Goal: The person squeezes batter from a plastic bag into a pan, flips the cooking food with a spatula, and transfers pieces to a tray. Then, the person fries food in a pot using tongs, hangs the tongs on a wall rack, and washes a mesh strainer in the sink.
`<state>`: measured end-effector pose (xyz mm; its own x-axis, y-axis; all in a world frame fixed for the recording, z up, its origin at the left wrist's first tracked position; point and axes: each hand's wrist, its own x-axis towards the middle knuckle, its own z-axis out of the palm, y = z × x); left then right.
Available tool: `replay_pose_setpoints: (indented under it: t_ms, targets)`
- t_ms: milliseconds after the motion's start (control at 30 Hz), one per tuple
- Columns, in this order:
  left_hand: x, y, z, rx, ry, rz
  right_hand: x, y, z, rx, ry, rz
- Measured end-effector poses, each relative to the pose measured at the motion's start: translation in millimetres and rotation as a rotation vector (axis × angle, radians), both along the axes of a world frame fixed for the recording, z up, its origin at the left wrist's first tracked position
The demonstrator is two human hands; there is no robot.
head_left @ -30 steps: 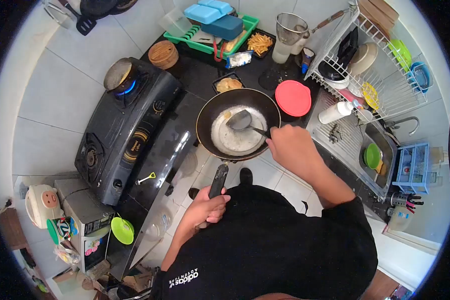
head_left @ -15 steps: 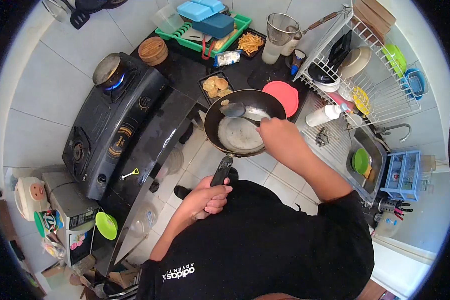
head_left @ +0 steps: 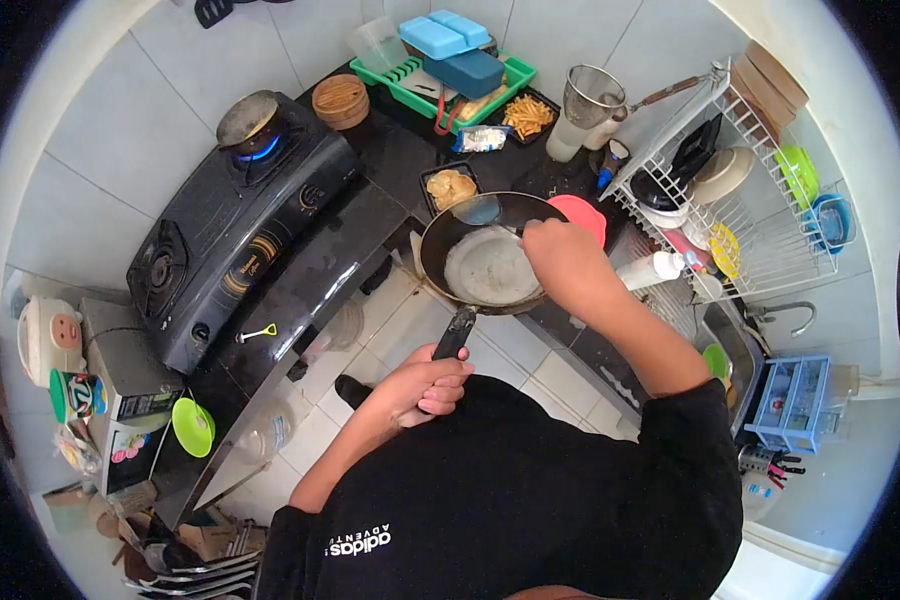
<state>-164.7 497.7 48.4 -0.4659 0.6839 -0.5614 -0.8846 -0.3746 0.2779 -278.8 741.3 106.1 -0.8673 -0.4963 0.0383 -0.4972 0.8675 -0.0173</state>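
Observation:
My left hand [head_left: 425, 390] is wrapped around the black handle of a dark frying pan [head_left: 432, 262], which is held up in front of me over the floor and counter edge. A pale, whitish residue covers part of the pan's bottom. My right hand [head_left: 570, 258] reaches across the pan's right side, closed on the handle of a spatula, which it mostly hides. The rounded grey spatula head [head_left: 478, 209] is at the pan's far rim. Just beyond that rim, a small black tray [head_left: 428, 180] holds golden-brown fried pieces [head_left: 451, 188].
At left stands a black two-burner stove [head_left: 260, 240], a small pot [head_left: 248, 120] over its blue flame. A green basket [head_left: 525, 72], fries [head_left: 528, 117] and a tall strainer jug [head_left: 582, 110] line the back. A pink lid [head_left: 582, 215] and wire dish rack [head_left: 770, 220] are right.
My right hand has pushed the spatula head forward to the pan's far rim. The small food piece seen beside it no longer shows in the pan. The view has shifted; my left hand keeps its grip.

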Motion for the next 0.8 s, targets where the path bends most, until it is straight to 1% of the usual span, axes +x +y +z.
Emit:
replay_pose_setpoints:
  t_ms: [133,233,333,400,433,500,533,600,633,667,700,767,800]
  targets:
    - [-1,3,-5,0.007,-0.027,0.042,-9,3,-8,0.0,0.029,0.028]
    - [2,5,-8,0.038,-0.042,0.039,-13,8,-9,-0.015,0.004,0.004]
    - [5,5,-8,0.05,-0.043,0.034,-10,15,9,-0.048,-0.017,-0.049]
    - [8,4,-8,0.047,-0.027,0.018,-1,22,29,-0.083,0.011,-0.177]
    - [10,4,-7,0.047,-0.025,0.02,2,28,37,-0.083,0.013,-0.176]
    - [15,1,-2,-0.026,0.014,-0.005,10,44,54,-0.167,0.006,-0.296]
    - [18,-1,3,-0.028,0.017,-0.004,16,51,66,-0.169,0.008,-0.295]
    - [23,-7,17,-0.091,0.08,-0.009,33,63,88,-0.336,-0.029,-0.395]
    - [25,-12,23,-0.098,0.085,0.003,41,70,93,-0.343,-0.026,-0.382]
    - [29,-18,28,-0.11,0.104,0.0,50,79,95,-0.47,0.032,-0.379]
    - [34,-24,32,-0.124,0.12,0.005,57,86,95,-0.599,0.084,-0.366]
    - [42,-36,43,-0.156,0.144,0.032,65,102,89,-0.732,0.049,-0.373]
    - [46,-43,47,-0.177,0.168,0.022,65,111,77,-0.876,0.025,-0.375]
